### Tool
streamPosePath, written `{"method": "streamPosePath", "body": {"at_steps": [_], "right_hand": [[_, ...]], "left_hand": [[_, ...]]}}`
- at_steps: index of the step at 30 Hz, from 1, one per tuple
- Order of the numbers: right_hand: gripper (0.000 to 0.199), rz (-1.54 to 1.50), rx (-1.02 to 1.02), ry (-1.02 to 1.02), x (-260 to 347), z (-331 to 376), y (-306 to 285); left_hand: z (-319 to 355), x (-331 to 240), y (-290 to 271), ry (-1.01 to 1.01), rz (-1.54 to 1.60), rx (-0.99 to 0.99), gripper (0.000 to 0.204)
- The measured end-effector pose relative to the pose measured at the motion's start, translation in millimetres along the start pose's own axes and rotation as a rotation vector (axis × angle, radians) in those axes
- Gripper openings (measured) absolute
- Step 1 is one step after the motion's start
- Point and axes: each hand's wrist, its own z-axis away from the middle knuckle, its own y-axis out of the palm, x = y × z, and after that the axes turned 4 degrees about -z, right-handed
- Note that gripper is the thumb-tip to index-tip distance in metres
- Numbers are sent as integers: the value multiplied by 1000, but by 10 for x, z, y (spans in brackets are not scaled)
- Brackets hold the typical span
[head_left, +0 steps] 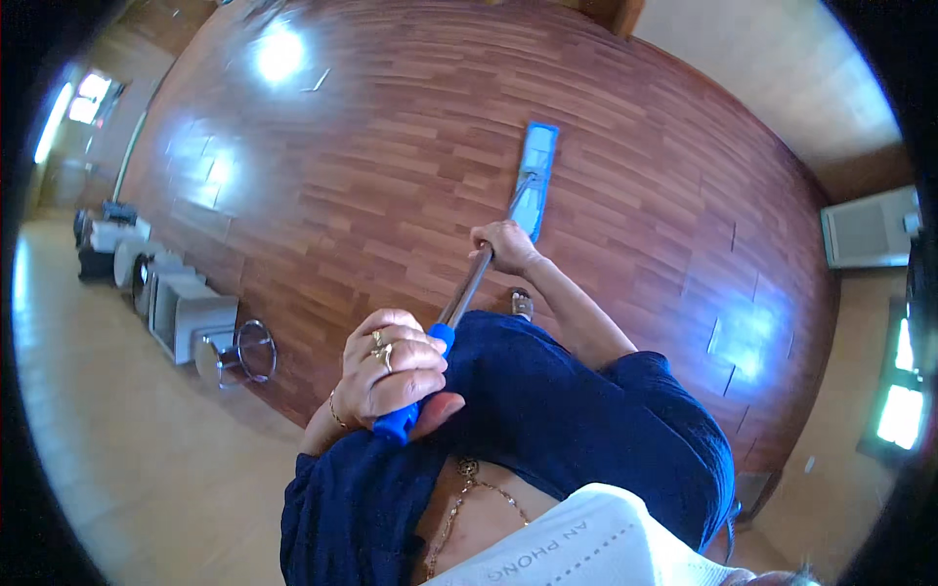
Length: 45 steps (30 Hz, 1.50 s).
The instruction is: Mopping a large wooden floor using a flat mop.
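Note:
A flat mop [467, 291] slants away from my body, its metal pole running from my hands out to the floor. My left hand [391, 366], with rings on its fingers, is wrapped round the blue grip at the near end of the pole. Farther down, my right hand [504, 246] closes round the bare metal shaft. The long light-blue mop head [538, 156] lies flat on the brown wood-patterned floor [410, 176], ahead of me and slightly to the right. Part of the pole is hidden under my fingers.
Along the left wall stand a round stool with metal legs [234, 354], a grey-white box-like unit [191, 311] and several other items. A white appliance [868, 230] is by the right wall. My sandalled foot [522, 305] shows below the right forearm. Bright light reflects off the floor.

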Motion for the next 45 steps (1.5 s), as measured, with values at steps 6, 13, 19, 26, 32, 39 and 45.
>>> {"method": "streamPosePath", "body": {"at_steps": [6, 13, 19, 26, 32, 39, 45], "right_hand": [[17, -64, 287, -182, 669, -303, 423], [16, -257, 443, -490, 1151, -369, 951], [15, -375, 388, -601, 1427, -339, 1119], [12, -211, 411, -442, 1431, -260, 812], [12, -142, 142, -243, 944, -139, 667], [8, -59, -196, -49, 470, 265, 301], [8, -12, -395, 208, 323, 865, 166]], "left_hand": [[167, -499, -168, -24, -191, -73, 36], [251, -857, -183, -62, -320, -170, 43], [212, -897, -592, -4, -258, -68, 50], [311, -688, -998, 104, -129, -14, 51], [275, -110, -923, 285, 86, 54, 50], [20, 295, -497, 364, 282, 86, 43], [-170, 479, -234, 383, 462, 211, 41]]}}
